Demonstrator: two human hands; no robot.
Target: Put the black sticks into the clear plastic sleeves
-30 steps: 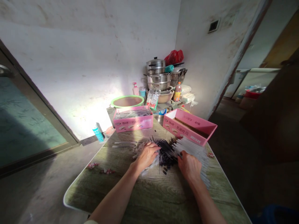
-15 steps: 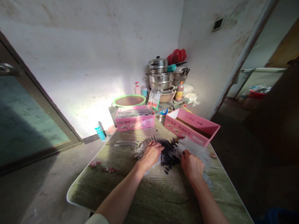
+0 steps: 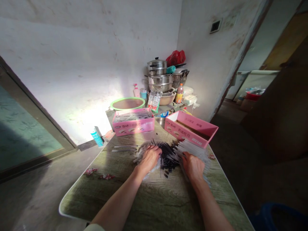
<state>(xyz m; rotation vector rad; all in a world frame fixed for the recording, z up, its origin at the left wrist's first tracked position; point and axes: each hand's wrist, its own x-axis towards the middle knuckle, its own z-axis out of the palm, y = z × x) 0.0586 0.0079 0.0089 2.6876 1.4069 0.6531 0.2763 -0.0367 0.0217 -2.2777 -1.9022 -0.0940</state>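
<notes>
My left hand [image 3: 150, 158] rests with curled fingers over a heap of short whitish tubes [image 3: 139, 155] at the left of the black pieces. Its fingertips touch the edge of a pile of small black stick-like pieces [image 3: 169, 156]; what they pinch is too small to make out. On the other side, my right hand [image 3: 193, 166] is closed at the near edge of a spread of long thin white tubes [image 3: 192, 148]. Whatever lies between its fingers is hidden. A few pale tubes [image 3: 124, 148] lie apart on the left.
Behind the piles stand a pink box [image 3: 133, 125] full of thin sticks and a second pink box [image 3: 190, 130], tilted towards the right. Further back are a green-rimmed round tray [image 3: 127, 103], stacked steel pots [image 3: 160, 81] and an orange-labelled bottle [image 3: 179, 94]. The wood-patterned table [image 3: 154, 205] has a white edge.
The view has turned slightly right, so everything sits further left. More of a blue tub shows at the lower right. Both hands stay at the same piles, with only small finger movement.
</notes>
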